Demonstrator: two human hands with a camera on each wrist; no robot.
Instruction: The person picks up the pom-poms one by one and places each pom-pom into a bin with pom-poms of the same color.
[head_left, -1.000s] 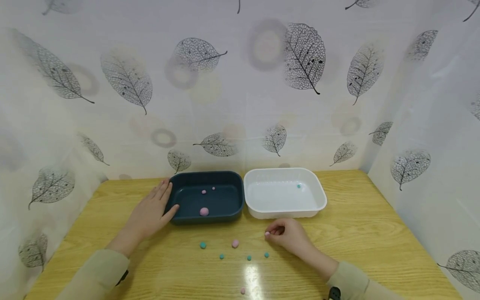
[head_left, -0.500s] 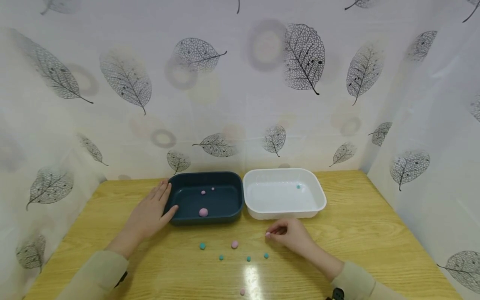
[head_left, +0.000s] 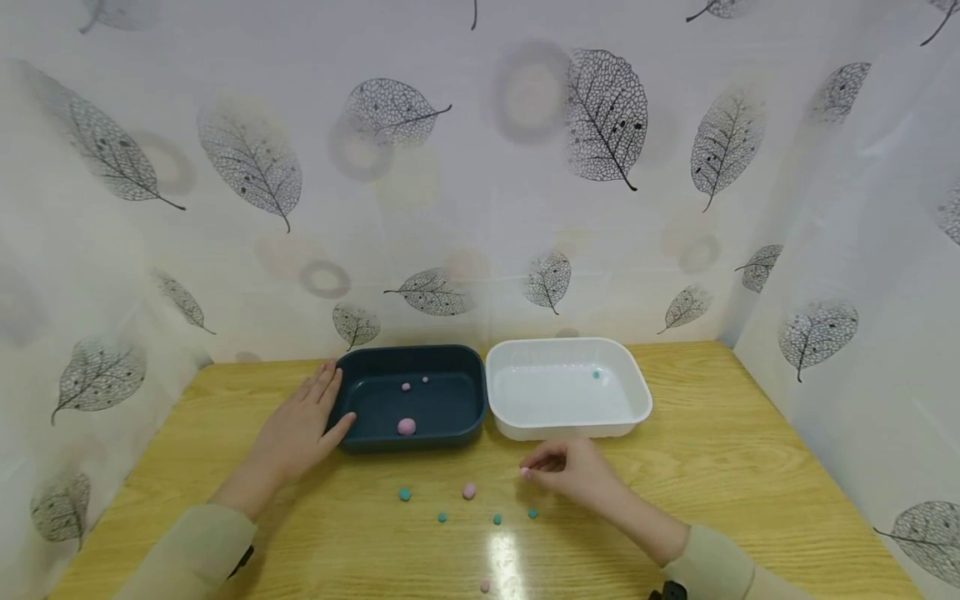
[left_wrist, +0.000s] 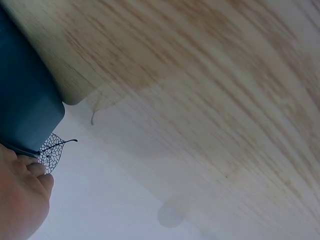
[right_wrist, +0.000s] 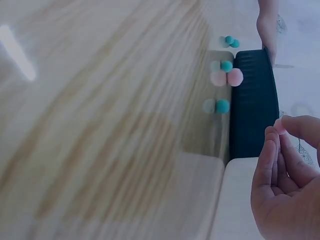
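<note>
Between thumb and fingertips my right hand [head_left: 581,477] pinches a small pink ball [right_wrist: 280,126], just in front of the white tray [head_left: 540,390]. My left hand [head_left: 295,427] rests at the left end of the dark blue tray [head_left: 453,402], fingers extended along its side and thumb over the front corner. Three pink balls lie in that tray, the largest [head_left: 406,427] near its front wall. A tiny teal ball [head_left: 596,375] sits inside the white tray. On the table ahead of the trays are a pink ball [head_left: 468,491] and several teal balls, one teal ball [head_left: 533,513] close to my right hand.
The two trays stand side by side, ends together, near the back of the wooden table [head_left: 750,467]. Another pink ball [head_left: 485,585] lies at the front. A leaf-printed curtain [head_left: 480,200] closes off the back and both sides.
Over the last half second my right hand has shifted slightly left with the pink ball between its fingertips. My left hand stays at the dark tray, and the balls on the table lie as before.
</note>
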